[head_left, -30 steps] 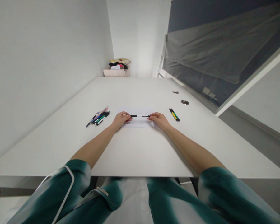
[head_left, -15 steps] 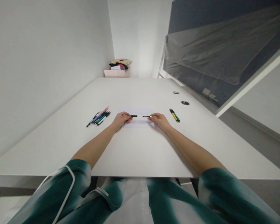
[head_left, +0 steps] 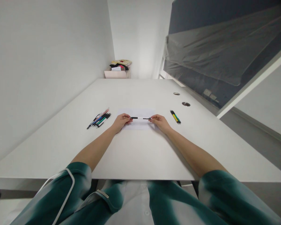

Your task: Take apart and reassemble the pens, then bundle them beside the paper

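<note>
A black and white pen [head_left: 140, 118] lies level between my two hands, over a sheet of white paper [head_left: 138, 126]. My left hand [head_left: 121, 122] pinches its left end, beside a black section. At the other end, the fingertips of my right hand [head_left: 160, 122] close on the pen's dark tip, near the clip. Left of my left hand lies a bunch of several pens [head_left: 99, 120] in black, blue, green and pink. To the right of my right hand, a small group of yellow and green pens [head_left: 175, 117] rests on the table.
The white table [head_left: 140, 156] runs back to a pale box [head_left: 115, 74] holding cloth items. Two round metal grommets [head_left: 185, 104] sit near its right edge. A dark panel under plastic film [head_left: 213, 53] leans on the right; a wall borders the left.
Both hands keep their hold on the pen and have hardly moved. The whole view has shifted very slightly.
</note>
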The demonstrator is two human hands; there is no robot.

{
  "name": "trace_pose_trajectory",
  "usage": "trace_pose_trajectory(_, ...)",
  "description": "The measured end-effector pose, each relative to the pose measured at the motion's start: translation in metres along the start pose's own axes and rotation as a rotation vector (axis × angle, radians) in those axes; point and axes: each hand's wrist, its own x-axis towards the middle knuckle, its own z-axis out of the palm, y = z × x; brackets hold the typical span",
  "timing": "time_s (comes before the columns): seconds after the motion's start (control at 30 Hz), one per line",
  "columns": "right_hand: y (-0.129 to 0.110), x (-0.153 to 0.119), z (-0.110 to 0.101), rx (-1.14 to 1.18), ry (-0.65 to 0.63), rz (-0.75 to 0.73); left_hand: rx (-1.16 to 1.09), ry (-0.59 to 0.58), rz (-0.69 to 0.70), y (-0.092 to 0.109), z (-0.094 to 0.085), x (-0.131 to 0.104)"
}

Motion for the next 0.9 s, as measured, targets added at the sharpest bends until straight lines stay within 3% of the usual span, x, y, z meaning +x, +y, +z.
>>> trace_pose_trajectory(0.23, 0.0004, -0.0009, -0.002, -0.149, 0.041, -0.044, 0.084, 0.067, 0.035, -0.0034, -0.0023, 0.004)
trace_pose_trajectory(0.9, 0.0028, -0.0001, -0.0048, -0.231, 0.049, -0.054, 0.104, 0.043, 0.038, -0.0062, -0.0035, 0.0054)
